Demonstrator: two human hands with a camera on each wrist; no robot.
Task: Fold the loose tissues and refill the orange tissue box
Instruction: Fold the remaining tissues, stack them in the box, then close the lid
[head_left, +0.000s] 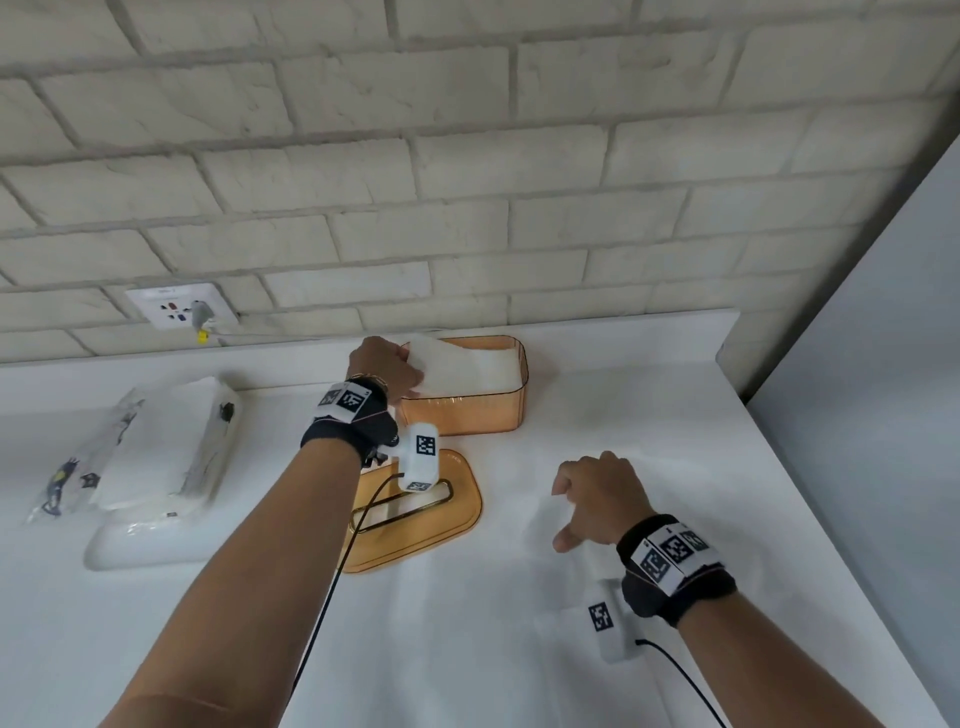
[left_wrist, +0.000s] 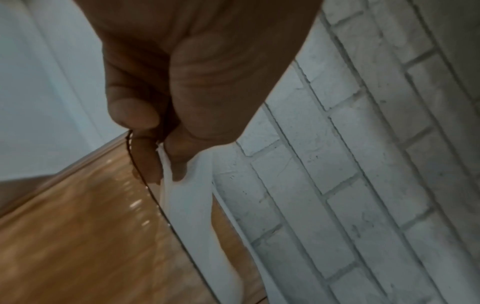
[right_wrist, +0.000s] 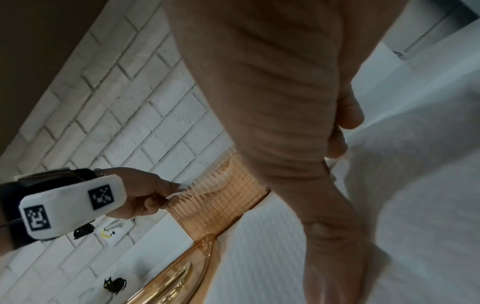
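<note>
The open orange tissue box (head_left: 467, 415) stands near the back wall with a stack of folded white tissues (head_left: 467, 364) in it. My left hand (head_left: 395, 369) pinches the stack's left end at the box rim; in the left wrist view thumb and fingers (left_wrist: 166, 164) clamp the white tissue (left_wrist: 189, 195) beside the orange wall (left_wrist: 78, 236). The orange slotted lid (head_left: 457, 525) lies flat in front of the box. My right hand (head_left: 597, 499) is down on a loose tissue (head_left: 540, 514) spread on the table. Its fingers curl on the sheet (right_wrist: 415, 195) and its thumb stretches along it.
A torn-open pack of white tissues (head_left: 166, 441) lies at the left, with a pale oblong tray (head_left: 145, 540) in front of it. A wall socket (head_left: 176, 306) with a plug sits at the back left. The white table's edge (head_left: 810, 519) runs down the right.
</note>
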